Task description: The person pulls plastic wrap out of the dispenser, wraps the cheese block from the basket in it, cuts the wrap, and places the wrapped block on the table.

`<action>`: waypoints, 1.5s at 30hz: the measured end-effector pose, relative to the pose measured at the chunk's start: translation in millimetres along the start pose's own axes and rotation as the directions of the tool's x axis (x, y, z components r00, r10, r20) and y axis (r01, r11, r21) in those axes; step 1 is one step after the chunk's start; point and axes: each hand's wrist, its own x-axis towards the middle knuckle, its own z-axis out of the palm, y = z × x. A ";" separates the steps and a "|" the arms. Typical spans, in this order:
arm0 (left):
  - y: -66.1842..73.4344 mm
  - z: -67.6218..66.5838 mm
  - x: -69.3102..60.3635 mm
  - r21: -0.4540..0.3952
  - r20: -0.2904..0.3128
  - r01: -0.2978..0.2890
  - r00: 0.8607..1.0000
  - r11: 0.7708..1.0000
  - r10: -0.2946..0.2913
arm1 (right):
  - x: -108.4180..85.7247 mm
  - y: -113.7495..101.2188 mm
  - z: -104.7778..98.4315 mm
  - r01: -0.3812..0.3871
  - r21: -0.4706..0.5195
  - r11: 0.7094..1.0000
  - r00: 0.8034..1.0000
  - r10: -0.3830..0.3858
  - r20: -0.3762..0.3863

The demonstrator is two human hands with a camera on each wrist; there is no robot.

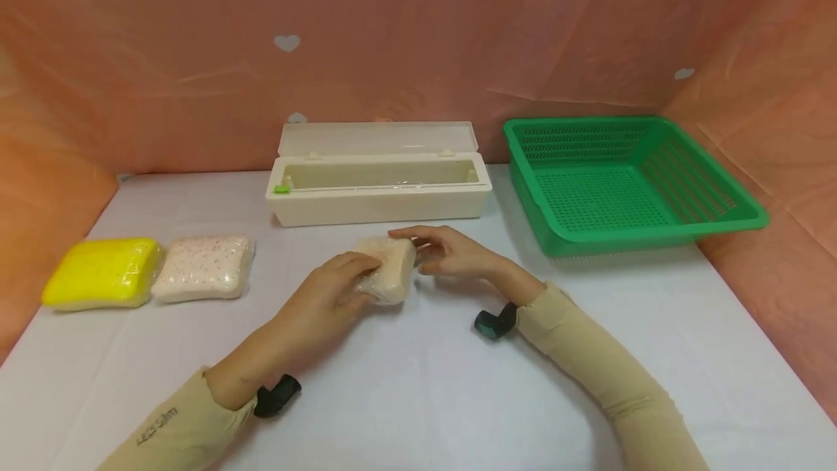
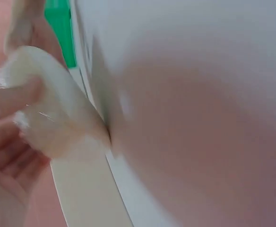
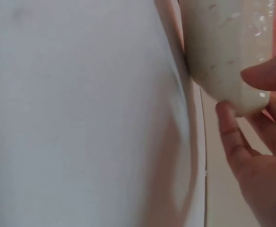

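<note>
A cream block [image 1: 396, 272] in clear plastic wrap is held on its left side by my left hand [image 1: 333, 289], thumb and fingers about it. In the left wrist view, the blurred block [image 2: 57, 99] stands tilted in that grip. My right hand [image 1: 458, 253] is at the block's right end, one finger reaching over the far top edge. The right wrist view has its spread fingers [image 3: 230, 130] around the end of the block [image 3: 223, 56], which shows small marks. How firmly they touch it is unclear.
A white lidded box [image 1: 379, 206] stands open behind the hands. To its right is a green perforated basket [image 1: 562, 238]. On the left lie a yellow wrapped block [image 1: 101, 272] and a speckled pale pink one [image 1: 203, 267]. A pink cloth wall [image 1: 392, 35] closes the back.
</note>
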 end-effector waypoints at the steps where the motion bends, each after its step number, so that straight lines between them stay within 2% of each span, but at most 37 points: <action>1: -2.6 -2.9 -2.1 -0.021 -0.009 -0.014 1.000 1.000 0.014 | 0.1 -1.3 0.2 0.002 0.003 1.000 1.000 -0.002 0.002; 5: -11.6 -12.0 -8.3 -0.088 -0.055 -0.067 0.997 0.994 0.062 | 2.8 -4.3 1.8 0.010 0.040 0.999 1.000 -0.010 -0.001; 8: -15.9 -16.1 -12.9 -0.126 -0.079 -0.065 0.995 0.990 0.055 | 5.4 -6.1 5.2 0.000 0.085 0.996 0.999 0.004 -0.038; 11: -18.9 -18.0 -17.6 -0.166 -0.096 -0.055 0.995 0.985 0.039 | 7.7 -7.4 10.3 -0.052 0.118 0.992 0.992 0.065 -0.106; 15: -19.6 -20.7 -22.3 -0.245 -0.103 -0.004 0.994 0.969 -0.022 | 12.6 -10.5 19.1 -0.141 0.118 0.983 0.969 0.162 -0.189; 18: -19.0 -23.9 -23.4 -0.320 -0.079 0.096 0.989 0.943 -0.128 | 18.4 -13.8 26.1 -0.207 0.128 0.970 0.939 0.234 -0.253; 21: -19.8 -27.3 -23.8 -0.371 -0.062 0.224 0.962 0.901 -0.264 | 25.6 -17.2 33.8 -0.271 0.161 0.949 0.897 0.310 -0.315; 25: -21.2 -31.1 -24.4 -0.405 -0.054 0.358 0.909 0.841 -0.413 | 35.0 -20.3 44.0 -0.337 0.223 0.915 0.841 0.399 -0.366; 27: -21.3 -32.4 -24.6 -0.422 -0.046 0.406 0.884 0.811 -0.466 | 39.2 -20.9 48.4 -0.359 0.254 0.898 0.817 0.434 -0.380; 29: -20.6 -33.3 -24.7 -0.466 -0.027 0.441 0.860 0.767 -0.510 | 42.7 -21.3 52.2 -0.373 0.274 0.886 0.799 0.458 -0.390; 31: -20.2 -33.5 -24.7 -0.516 -0.005 0.464 0.839 0.720 -0.545 | 45.6 -21.1 55.3 -0.378 0.296 0.877 0.790 0.472 -0.391; 32: -20.1 -33.6 -24.6 -0.534 0.002 0.470 0.832 0.703 -0.555 | 46.9 -20.9 56.4 -0.383 0.298 0.874 0.786 0.478 -0.392; 34: -20.5 -33.1 -24.6 -0.561 0.009 0.467 0.829 0.683 -0.560 | 49.4 -20.0 58.6 -0.385 0.306 0.870 0.782 0.484 -0.393; 39: -25.1 -33.3 -24.7 -0.512 -0.031 0.451 0.841 0.731 -0.541 | 57.1 -20.9 64.5 -0.366 0.337 0.867 0.784 0.483 -0.390; 41: -26.6 -34.3 -24.4 -0.483 -0.039 0.470 0.832 0.739 -0.554 | 60.6 -22.1 67.3 -0.365 0.316 0.876 0.792 0.471 -0.389; 43: -27.7 -35.0 -23.6 -0.476 -0.033 0.493 0.817 0.728 -0.575 | 64.0 -23.1 70.4 -0.359 0.280 0.890 0.808 0.447 -0.383; 45: -28.4 -36.0 -23.3 -0.460 -0.020 0.530 0.796 0.713 -0.605 | 66.8 -23.7 74.0 -0.341 0.255 0.905 0.831 0.417 -0.367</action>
